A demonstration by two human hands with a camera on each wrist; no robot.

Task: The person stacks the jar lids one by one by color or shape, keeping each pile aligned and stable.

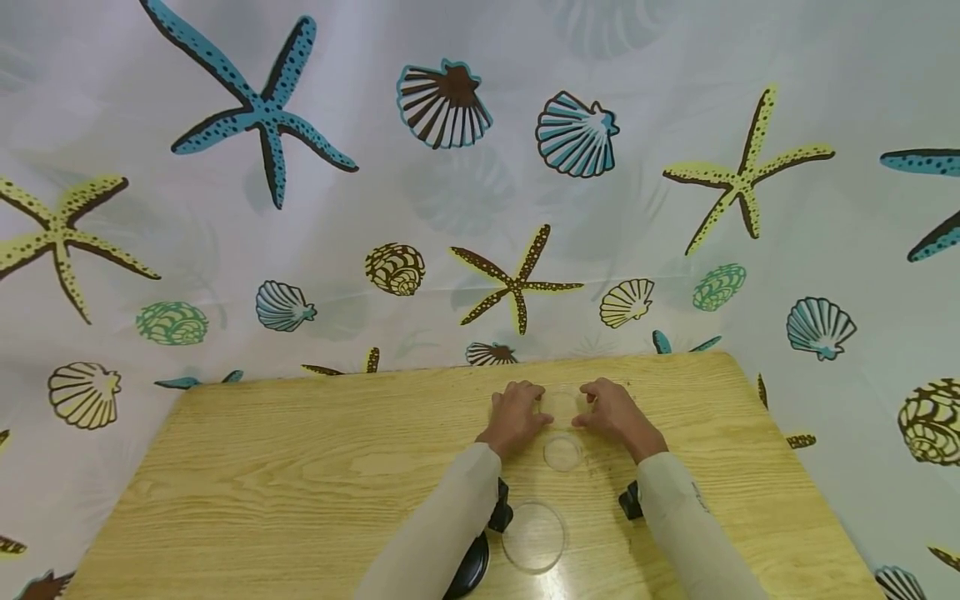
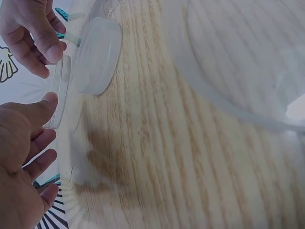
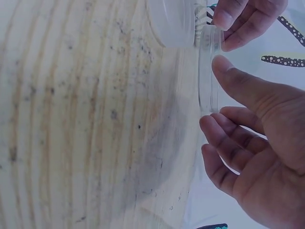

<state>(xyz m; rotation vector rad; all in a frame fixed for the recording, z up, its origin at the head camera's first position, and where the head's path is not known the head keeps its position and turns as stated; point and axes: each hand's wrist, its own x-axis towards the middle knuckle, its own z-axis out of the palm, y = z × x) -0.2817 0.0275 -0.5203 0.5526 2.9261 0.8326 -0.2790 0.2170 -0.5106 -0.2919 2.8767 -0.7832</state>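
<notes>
Toward the far side of the table, a clear round lid [image 1: 564, 406] is held between both hands. My left hand [image 1: 516, 419] grips its left edge, thumb on the near side and fingers curved round the rim. On the opposite edge my right hand [image 1: 617, 417] holds it the same way. Both wrist views show this lid [image 3: 207, 71] edge-on, thin and see-through. Just nearer me lies a smaller-looking translucent lid [image 1: 562, 452], flat on the wood. A larger clear round lid [image 1: 534, 537] lies between my forearms.
The wooden table [image 1: 315, 467] stretches far to the left and ends against a hanging cloth [image 1: 450, 192] printed with shells and starfish. A black rounded object [image 1: 469, 568] sits partly hidden beneath the left forearm.
</notes>
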